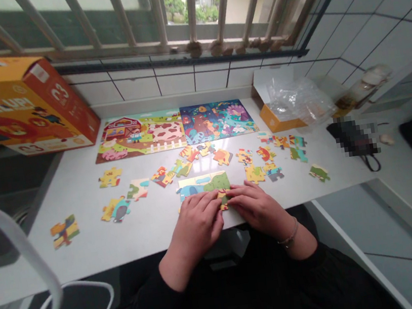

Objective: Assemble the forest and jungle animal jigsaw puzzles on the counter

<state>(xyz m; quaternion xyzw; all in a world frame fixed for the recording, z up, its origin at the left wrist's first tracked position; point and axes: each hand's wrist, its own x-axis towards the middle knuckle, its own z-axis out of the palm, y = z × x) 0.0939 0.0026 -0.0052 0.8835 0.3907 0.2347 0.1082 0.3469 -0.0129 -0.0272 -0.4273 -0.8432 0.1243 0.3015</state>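
My left hand (198, 218) and my right hand (258, 203) meet near the counter's front edge. Between their fingertips is a small yellow and green puzzle piece (224, 201), held from both sides with fingers bent. It sits at the lower edge of a partly joined puzzle (209, 179) with blue and green animal shapes; my left hand covers some of that puzzle. Loose jigsaw pieces lie around: a yellow piece (110, 177) and a piece with a grey-blue shape (116, 209) to the left, a green piece (319, 173) to the right, and several more behind.
Two finished puzzles, a farm scene (138, 136) and a dark blue animal scene (218, 120), lie along the wall. An orange puzzle box (61, 106) stands at left. Clear plastic wrap (294, 98) fills an open box at right, beside a bottle (363, 86) and a blurred dark object (352, 136).
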